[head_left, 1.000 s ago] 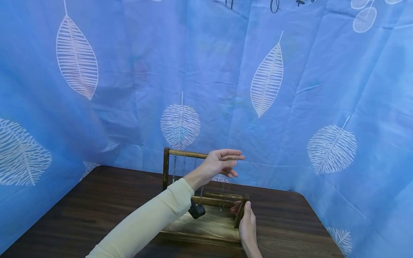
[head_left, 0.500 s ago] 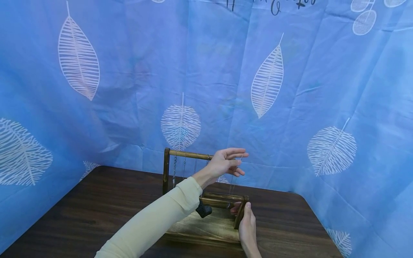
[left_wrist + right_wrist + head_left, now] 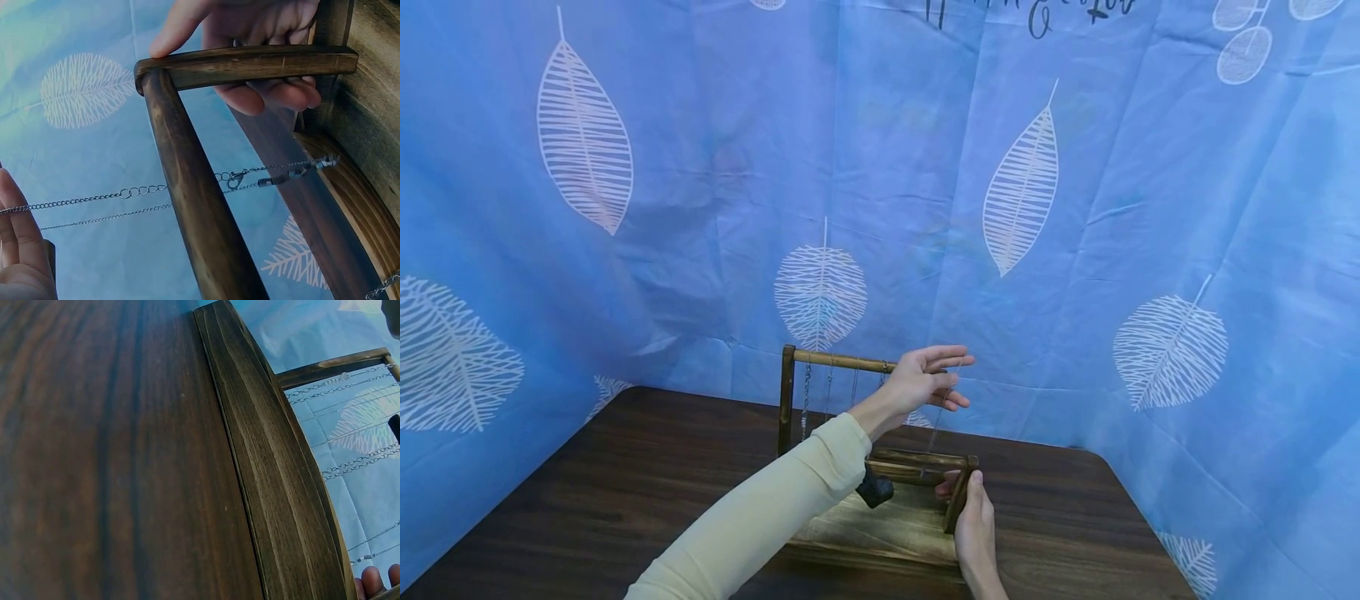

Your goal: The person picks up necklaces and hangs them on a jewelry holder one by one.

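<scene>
A wooden necklace stand (image 3: pixel 880 523) has a taller back rail and a lower front rail. My left hand (image 3: pixel 925 379) is raised over its right side, fingers extended, with a thin silver necklace (image 3: pixel 936 429) hanging from them. In the left wrist view, the necklace (image 3: pixel 94 200) runs from my left fingers (image 3: pixel 22 231) behind a rail to small silver beads, with a clasp midway. My right hand (image 3: pixel 976 521) grips the stand's low right post; its thumb lies on one side and curled fingers on the other. That post (image 3: pixel 262 67) is close up in the left wrist view.
Several other chains (image 3: pixel 807 392) hang from the back rail (image 3: pixel 835 360). A black device (image 3: pixel 874 490) sits under my left forearm. The dark wooden table (image 3: pixel 685 450) backs onto a blue leaf-patterned cloth (image 3: pixel 895 167).
My left hand has shifted slightly right with the necklace, whose lower end swings and is now a little left of where it was. The right hand stays on the post.
</scene>
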A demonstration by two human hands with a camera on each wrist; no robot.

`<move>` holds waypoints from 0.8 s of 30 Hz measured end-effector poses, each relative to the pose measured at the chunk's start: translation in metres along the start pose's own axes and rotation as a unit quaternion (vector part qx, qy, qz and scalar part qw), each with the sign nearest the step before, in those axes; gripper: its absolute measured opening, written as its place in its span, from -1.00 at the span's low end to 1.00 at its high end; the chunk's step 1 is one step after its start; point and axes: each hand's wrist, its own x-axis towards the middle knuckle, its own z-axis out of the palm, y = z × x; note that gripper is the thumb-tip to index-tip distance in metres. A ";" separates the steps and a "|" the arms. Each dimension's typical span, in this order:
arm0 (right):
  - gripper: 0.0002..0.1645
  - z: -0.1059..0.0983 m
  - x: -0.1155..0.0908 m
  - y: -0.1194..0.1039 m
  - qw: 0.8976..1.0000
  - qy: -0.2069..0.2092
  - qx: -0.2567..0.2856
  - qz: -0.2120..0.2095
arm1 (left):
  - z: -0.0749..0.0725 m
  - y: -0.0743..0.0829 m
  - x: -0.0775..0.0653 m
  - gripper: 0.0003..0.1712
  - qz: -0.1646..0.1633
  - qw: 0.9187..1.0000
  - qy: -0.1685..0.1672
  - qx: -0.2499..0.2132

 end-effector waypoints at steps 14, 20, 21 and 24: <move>-0.13 -0.001 0.000 0.002 1.000 -0.006 0.002 0.000 | -0.008 -0.004 -0.003 -0.45 0.005 1.000 0.014 0.003; -0.14 0.000 0.000 0.002 1.000 -0.008 0.006 0.003 | -0.014 -0.003 -0.007 -0.44 0.015 1.000 0.019 0.016; -0.14 0.000 0.000 0.002 1.000 -0.007 0.006 0.003 | -0.015 -0.003 -0.008 -0.44 0.017 0.999 0.020 0.019; -0.13 0.000 0.000 0.001 1.000 -0.005 0.008 0.000 | -0.018 -0.002 -0.011 -0.43 0.021 0.999 0.017 0.026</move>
